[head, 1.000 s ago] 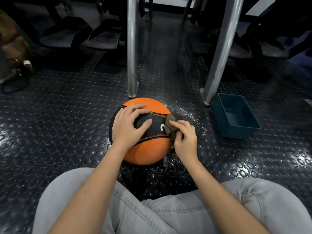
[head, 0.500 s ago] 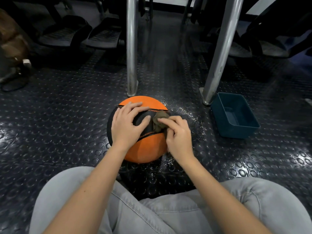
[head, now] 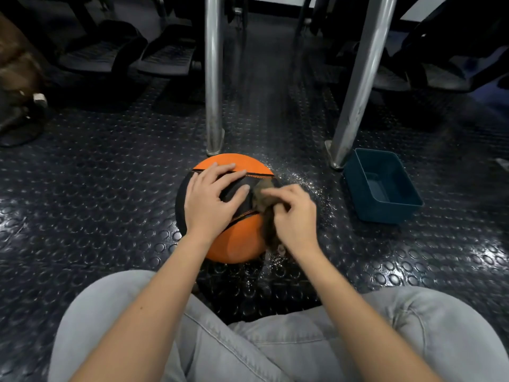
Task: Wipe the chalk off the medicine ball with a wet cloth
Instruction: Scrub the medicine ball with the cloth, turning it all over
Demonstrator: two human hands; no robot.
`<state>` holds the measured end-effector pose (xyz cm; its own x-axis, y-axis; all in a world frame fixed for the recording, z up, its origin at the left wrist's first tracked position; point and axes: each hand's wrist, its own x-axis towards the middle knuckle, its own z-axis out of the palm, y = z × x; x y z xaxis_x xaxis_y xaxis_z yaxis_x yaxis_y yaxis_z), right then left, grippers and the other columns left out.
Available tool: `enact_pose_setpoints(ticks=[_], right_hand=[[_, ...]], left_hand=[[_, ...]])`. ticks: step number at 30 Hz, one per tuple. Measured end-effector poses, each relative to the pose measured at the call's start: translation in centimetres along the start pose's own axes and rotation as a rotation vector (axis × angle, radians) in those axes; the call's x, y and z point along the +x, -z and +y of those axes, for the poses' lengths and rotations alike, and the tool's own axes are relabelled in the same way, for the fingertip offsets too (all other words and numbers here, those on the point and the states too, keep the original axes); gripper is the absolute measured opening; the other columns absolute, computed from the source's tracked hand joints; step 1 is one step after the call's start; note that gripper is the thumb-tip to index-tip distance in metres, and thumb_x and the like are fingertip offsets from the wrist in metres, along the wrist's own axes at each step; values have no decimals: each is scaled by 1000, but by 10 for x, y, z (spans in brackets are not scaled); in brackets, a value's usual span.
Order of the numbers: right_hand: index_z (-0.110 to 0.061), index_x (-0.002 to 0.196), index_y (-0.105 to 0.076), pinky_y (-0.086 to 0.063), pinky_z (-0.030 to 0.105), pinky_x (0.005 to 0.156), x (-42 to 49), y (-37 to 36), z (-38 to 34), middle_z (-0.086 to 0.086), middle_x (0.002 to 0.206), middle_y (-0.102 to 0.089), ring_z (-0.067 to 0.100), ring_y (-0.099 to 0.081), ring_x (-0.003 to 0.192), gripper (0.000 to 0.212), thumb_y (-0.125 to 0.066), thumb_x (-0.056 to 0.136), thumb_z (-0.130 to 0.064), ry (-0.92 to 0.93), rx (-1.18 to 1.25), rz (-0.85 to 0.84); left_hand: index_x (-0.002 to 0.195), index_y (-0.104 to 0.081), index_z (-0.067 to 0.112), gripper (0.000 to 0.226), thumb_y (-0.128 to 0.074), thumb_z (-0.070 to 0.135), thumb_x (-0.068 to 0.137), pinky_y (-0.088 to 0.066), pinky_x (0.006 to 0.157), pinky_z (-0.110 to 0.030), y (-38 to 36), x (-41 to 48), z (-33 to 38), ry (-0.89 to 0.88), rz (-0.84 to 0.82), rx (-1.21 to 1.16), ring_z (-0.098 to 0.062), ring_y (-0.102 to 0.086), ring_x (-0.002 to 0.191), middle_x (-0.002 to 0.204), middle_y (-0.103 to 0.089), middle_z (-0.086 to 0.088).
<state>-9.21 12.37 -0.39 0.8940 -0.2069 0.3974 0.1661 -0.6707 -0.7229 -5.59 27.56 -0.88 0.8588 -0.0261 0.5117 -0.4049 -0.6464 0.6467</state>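
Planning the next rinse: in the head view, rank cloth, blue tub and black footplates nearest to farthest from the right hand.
1. cloth, pinched in the right hand, on the medicine ball.
2. blue tub, floor, right side.
3. black footplates, far back left.

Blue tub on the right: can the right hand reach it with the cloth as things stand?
Probably yes: the blue tub lies open-topped on the floor right of the right hand, only bare floor between them. It grips the cloth.

The right hand (head: 296, 216) is blurred and hides most of the cloth (head: 265, 194)
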Motion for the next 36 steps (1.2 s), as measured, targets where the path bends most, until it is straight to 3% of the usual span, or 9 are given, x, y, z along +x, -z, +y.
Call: enact_pose_setpoints(ticks=[6, 10, 16, 19, 22, 25, 27, 32, 36], right_hand=[[-17, 98, -73, -41, 25, 92, 29, 3, 7, 4, 99, -65, 25, -58, 98, 40, -52, 79, 12, -113, -40, -26], [-17, 92, -74, -32, 8, 79, -27, -1, -10, 1, 89, -61, 21, -52, 85, 39, -53, 73, 9, 53, -50, -20], [-19, 99, -73, -45, 35, 92, 40, 3, 13, 6, 100, -65, 26, -58, 100, 42, -48, 80, 10, -144, -53, -42], [-17, 101, -72, -44, 32, 93, 34, -1, 13, 7, 103, -66, 26, -59, 101, 41, -49, 81, 11, -209, -19, 6], [-15, 96, -73, -35, 13, 85, -15, -7, -4, 4, 94, -64, 23, -54, 90, 41, -53, 74, 13, -48, -21, 74], [-17, 95, -73, -28, 2, 81, -17, -8, -7, 1, 91, -61, 19, -49, 86, 42, -51, 75, 14, 34, -24, 62], [-16, 97, -72, -34, 11, 82, 7, -10, 6, 4, 94, -62, 23, -53, 90, 44, -48, 76, 14, -21, -31, 73], [-14, 106, -70, -45, 30, 96, 40, -11, 37, 6, 107, -69, 22, -61, 104, 42, -46, 82, 11, -373, 34, 19], [-13, 102, -71, -42, 28, 95, 8, -8, 8, 1, 104, -65, 17, -56, 100, 39, -48, 81, 11, -206, 80, 29]], left_hand=[[109, -69, 35, 37, -49, 54, 84, -15, 112, -29, -3, -7, 6, 13, 22, 8, -10, -44, 129, 123, -59, 17], [107, -70, 34, 34, -52, 51, 84, -26, 112, -42, -1, -3, 0, 7, 31, -18, -13, -50, 124, 119, -56, 22], [105, -70, 35, 34, -54, 52, 81, -21, 111, -30, 0, -7, 3, -11, 34, -43, -13, -48, 125, 116, -52, 26], [105, -70, 36, 34, -53, 53, 81, -23, 112, -36, -2, -7, 6, -12, 34, -39, -11, -47, 126, 116, -52, 27], [102, -68, 40, 30, -55, 53, 79, -27, 112, -40, 2, -5, -2, 2, 39, -61, -9, -49, 124, 116, -53, 29], [101, -63, 46, 27, -55, 55, 76, -18, 111, -22, 8, -2, -7, 28, 12, -119, -6, -48, 124, 115, -49, 36], [103, -64, 45, 30, -55, 55, 76, -13, 108, -13, 7, 0, -6, 23, 13, -121, -7, -48, 124, 116, -49, 36], [104, -64, 44, 31, -55, 55, 77, -24, 112, -34, 4, 1, -3, -2, -4, -85, -9, -48, 125, 118, -51, 29], [98, -62, 45, 27, -57, 54, 74, -16, 107, -14, 12, -2, -11, 30, 6, -112, -6, -49, 121, 113, -48, 38]])
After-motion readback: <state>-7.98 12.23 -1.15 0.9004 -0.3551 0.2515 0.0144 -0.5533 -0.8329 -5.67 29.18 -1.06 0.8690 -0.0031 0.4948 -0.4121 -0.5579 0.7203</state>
